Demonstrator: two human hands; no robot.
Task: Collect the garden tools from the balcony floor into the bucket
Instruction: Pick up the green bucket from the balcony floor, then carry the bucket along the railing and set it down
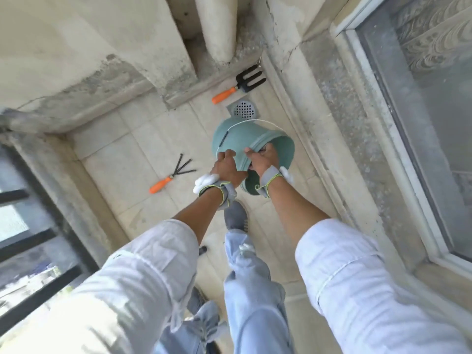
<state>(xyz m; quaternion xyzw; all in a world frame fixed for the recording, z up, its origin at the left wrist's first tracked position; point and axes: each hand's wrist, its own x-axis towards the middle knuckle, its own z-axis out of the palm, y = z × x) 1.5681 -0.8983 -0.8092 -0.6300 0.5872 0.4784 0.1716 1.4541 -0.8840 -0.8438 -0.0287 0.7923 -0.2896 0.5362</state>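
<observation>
Overhead, we look down on a narrow balcony where both of our hands grip a green bucket (251, 146) held up off the tiled floor (115, 154). Our left hand (226, 167) curls its fingers tight over the bucket's outer wall near the rim, beside the thin wire handle (251, 120); our right hand (263, 159) hooks over the rim with fingertips tucked inside, thumb pressed outside. The bucket tips on its side, mouth turned toward the right and down, and we cannot tell whether anything lies in it.

Two tools wait on the floor. A small rake (173, 175) with an orange grip lies just left of the left hand, its long axis slanting from the grip at lower left to the three prongs at upper right. A hand fork (240, 84), also orange-gripped, lies beyond the bucket, past the round floor drain (244, 109), tines pointing toward the far corner. We judge the rake the closer pick, and the left hand the nearer one to it; that hand would have to let go of the bucket first.

Pale stone tiles run between a rough plastered wall (76, 60) and a window frame (383, 123), leaving little room to turn.
</observation>
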